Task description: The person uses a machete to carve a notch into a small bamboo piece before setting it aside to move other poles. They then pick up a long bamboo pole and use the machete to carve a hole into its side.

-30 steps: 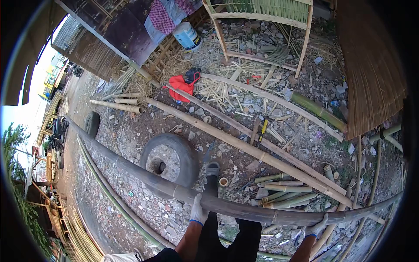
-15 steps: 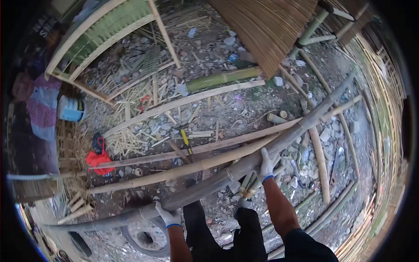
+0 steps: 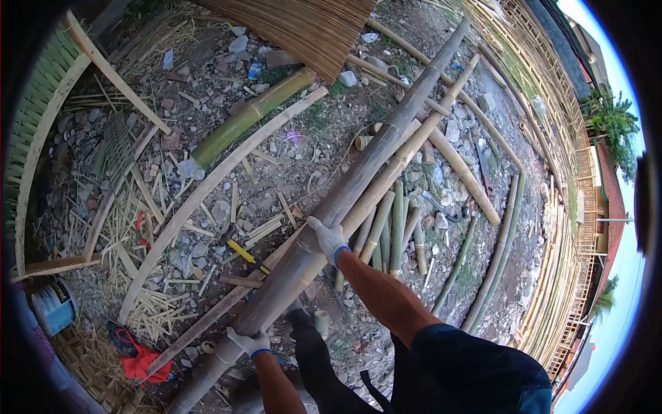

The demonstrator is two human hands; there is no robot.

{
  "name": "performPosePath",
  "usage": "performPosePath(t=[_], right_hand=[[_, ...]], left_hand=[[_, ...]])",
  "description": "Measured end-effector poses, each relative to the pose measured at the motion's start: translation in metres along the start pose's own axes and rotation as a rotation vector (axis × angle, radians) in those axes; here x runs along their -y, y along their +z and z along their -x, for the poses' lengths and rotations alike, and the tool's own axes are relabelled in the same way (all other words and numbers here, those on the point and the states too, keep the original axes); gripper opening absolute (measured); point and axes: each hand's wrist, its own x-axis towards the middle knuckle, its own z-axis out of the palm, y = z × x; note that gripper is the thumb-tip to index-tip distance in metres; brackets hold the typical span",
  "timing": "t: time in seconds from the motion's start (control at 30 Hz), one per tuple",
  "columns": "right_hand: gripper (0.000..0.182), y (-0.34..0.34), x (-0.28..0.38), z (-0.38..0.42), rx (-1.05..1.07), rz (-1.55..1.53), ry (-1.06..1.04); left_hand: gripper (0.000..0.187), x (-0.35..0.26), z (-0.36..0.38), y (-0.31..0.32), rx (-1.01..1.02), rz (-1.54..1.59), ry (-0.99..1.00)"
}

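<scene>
A long, thick, dark grey bamboo pole runs diagonally from lower left to upper right. My right hand, in a white glove with a blue cuff, is closed over its near side around mid-length. Farther down the same pole, my left hand, gloved alike, grips it. Fingers on both hands are partly hidden. A thinner, paler bamboo pole lies along the near side of the grey one and passes beneath it. Several short cut bamboo pieces lie right of my right hand.
Rubble covers the ground, with a yellow-handled tool, a curved pale strip, a green bamboo length and a red bag. A woven panel stands at the top. Long bamboo poles line the right side.
My view has turned right, bringing the fence and sky into sight. The grey pole now slants more steeply and sits differently against the paler pole. Both hands still hold it.
</scene>
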Motion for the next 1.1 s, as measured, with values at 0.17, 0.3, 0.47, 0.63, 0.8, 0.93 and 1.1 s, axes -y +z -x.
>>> performPosePath(t=[0.17,0.3,0.47,0.63,0.8,0.93,1.1], right_hand=[[0.081,0.050,0.006,0.008,-0.081,0.064,-0.112],[0.109,0.104,0.019,0.042,-0.266,0.271,0.094],[0.107,0.136,-0.033,0.125,-0.173,0.311,0.202],[0.091,0.154,-0.125,0.232,0.218,0.411,0.312],[0.059,0.103,-0.204,0.329,1.051,0.466,0.131],[0.056,0.024,-0.188,0.300,0.815,0.631,0.281],[0.051,-0.103,-0.179,0.197,0.075,0.663,0.238]], left_hand=[[0.073,-0.040,-0.036,0.012,-0.167,-0.016,-0.074],[0.078,-0.082,-0.078,0.000,-0.329,-0.200,-0.172],[0.082,-0.160,-0.079,-0.072,-0.575,-0.270,0.000],[0.079,-0.231,0.014,-0.044,-0.880,-0.936,0.342],[0.087,-0.254,0.032,-0.056,-0.738,-1.868,0.815],[0.080,-0.180,-0.005,-0.006,-0.302,-1.806,0.587],[0.062,-0.042,0.021,0.110,0.298,-1.620,0.293]])
